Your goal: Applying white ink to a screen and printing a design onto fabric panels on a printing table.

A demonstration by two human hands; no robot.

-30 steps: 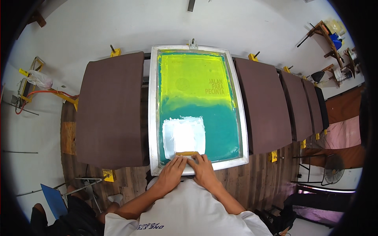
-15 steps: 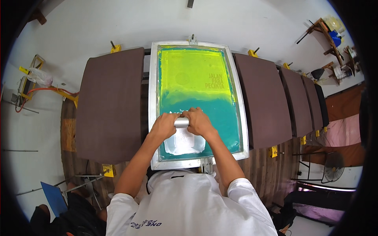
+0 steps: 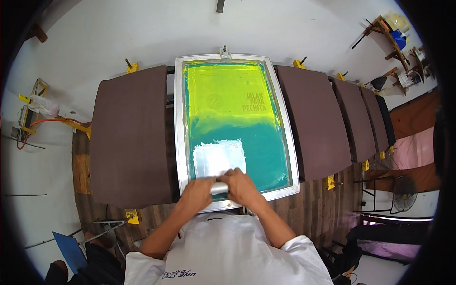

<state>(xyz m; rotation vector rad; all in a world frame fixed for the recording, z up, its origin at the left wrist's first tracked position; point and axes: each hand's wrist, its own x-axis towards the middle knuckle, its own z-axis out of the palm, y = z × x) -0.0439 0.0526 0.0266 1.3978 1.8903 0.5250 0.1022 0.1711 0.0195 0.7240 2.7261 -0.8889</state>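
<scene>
A screen-printing frame (image 3: 288, 153) lies in front of me, its mesh (image 3: 259, 149) coated green-teal, with yellow-green over the far half and a faint printed design there. A squarish patch of white ink (image 3: 213, 156) covers the lower left. Both hands are closed on a silver-handled squeegee (image 3: 219, 187) at the patch's near edge: my left hand (image 3: 199, 192) at its left end, my right hand (image 3: 240, 189) at its right end, fingers wrapped over it. The squeegee's blade is hidden from view.
Padded brown platens (image 3: 128, 137) flank the frame in a row, with yellow clamps (image 3: 330, 182). A wall shelf (image 3: 389, 38) holds supplies at upper right. A fan (image 3: 404, 192) stands at right. Another person (image 3: 92, 263) is partly visible at lower left beside a blue board (image 3: 67, 251).
My hands and squeegee moved forward over the white patch half a second ago. Now they are back at the near end, and the patch shows again.
</scene>
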